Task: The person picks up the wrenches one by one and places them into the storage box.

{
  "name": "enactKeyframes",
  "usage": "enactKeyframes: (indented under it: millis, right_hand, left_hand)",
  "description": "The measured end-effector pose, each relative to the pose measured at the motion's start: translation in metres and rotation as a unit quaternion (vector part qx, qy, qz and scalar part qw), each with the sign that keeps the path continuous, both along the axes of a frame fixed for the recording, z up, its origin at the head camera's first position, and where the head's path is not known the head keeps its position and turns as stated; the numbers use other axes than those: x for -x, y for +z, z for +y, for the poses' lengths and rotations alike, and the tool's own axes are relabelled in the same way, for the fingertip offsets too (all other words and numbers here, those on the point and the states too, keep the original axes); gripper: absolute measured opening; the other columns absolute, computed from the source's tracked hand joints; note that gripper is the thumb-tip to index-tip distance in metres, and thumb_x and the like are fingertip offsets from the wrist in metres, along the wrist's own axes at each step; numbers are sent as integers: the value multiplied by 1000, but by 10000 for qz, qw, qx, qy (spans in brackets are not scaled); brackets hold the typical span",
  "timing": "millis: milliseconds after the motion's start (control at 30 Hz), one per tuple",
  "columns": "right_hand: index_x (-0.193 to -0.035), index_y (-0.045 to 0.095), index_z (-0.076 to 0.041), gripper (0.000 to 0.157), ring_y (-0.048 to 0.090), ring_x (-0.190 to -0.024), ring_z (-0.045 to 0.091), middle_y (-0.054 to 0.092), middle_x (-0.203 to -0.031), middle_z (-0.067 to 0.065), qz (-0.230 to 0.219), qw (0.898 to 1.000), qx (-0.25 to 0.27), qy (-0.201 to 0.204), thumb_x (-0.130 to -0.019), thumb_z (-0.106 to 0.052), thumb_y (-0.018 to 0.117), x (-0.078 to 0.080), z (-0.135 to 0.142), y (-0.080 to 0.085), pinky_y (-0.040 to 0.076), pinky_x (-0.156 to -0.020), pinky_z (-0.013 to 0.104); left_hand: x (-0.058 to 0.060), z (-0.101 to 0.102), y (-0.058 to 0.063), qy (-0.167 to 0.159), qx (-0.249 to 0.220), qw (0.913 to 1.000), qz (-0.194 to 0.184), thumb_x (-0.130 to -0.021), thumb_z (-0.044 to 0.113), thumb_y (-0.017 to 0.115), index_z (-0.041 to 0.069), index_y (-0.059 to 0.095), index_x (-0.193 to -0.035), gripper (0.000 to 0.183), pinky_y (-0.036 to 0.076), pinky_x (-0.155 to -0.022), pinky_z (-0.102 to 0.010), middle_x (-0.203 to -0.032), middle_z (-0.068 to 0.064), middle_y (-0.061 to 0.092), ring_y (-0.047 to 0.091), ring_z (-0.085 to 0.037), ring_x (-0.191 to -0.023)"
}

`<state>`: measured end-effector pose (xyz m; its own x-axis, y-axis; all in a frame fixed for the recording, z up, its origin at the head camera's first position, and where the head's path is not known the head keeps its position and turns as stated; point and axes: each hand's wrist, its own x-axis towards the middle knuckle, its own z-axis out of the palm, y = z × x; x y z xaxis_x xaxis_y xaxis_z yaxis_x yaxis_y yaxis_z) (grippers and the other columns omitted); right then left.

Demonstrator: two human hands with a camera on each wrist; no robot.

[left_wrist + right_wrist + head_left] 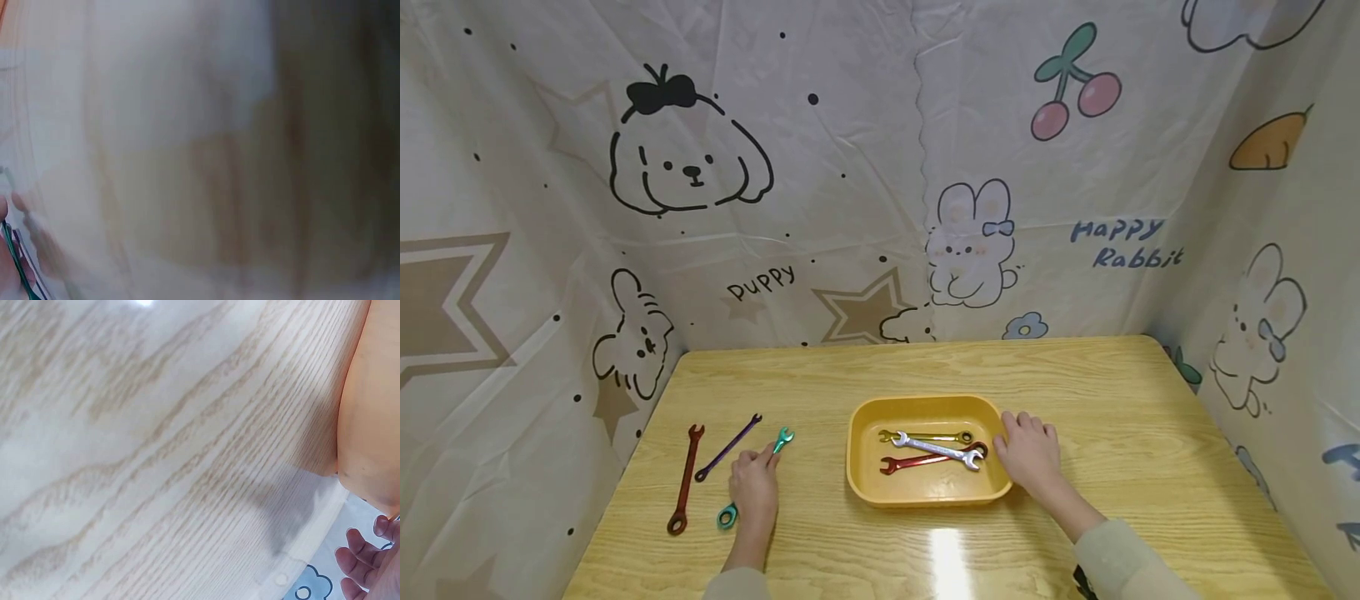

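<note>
My right sleeve [1131, 560] lies nearest the camera. Beyond the table [1097, 387], cloth [850, 125] printed with cartoon animals hangs along the far edge and both sides. The yellow tray [929, 502] sits near the middle; it looks like light, fairly stiff plastic, apt to slide, so I judge its rim the place to steady it. My right hand [1032, 450] rests at the right rim, fingers loosely bent; whether my thumb pinches the wall, I cannot tell. My left hand [755, 483] grasps the green wrench [783, 439] around mid-shaft, left of the tray, its 2 ends showing past my fingers; I cannot tell if it is lifted. It should feel stiff, dense and hard to break, though that shiny finish may slip, so mid-shaft seems the balanced hold. A long red wrench [687, 477] and a thin purple wrench [728, 447] lie farther left, the purple just beside my knuckles. Rightward there is a wide gap before the tray's raised wall. Inside, 3 wrenches [938, 451] overlap, leaving floor around them.
</note>
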<state>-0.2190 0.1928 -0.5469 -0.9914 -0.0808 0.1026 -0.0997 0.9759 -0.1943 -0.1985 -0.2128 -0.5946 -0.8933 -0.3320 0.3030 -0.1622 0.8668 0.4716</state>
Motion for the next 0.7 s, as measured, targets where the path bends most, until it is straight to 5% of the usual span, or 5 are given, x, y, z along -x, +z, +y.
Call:
enactKeyframes:
  millis: [700]
  right_hand:
    - [-115,53,-3,36,50,-93,35,53,-99,16,27,10000,32,-8,-89,-29,49,-1,-1,1,33,-83,52]
  left_hand:
    - [6,23,21,-655,481,9935,797,-81,12,67,6,69,-103,23,43,-59,-39,-86,-18,56,52,-31,-75]
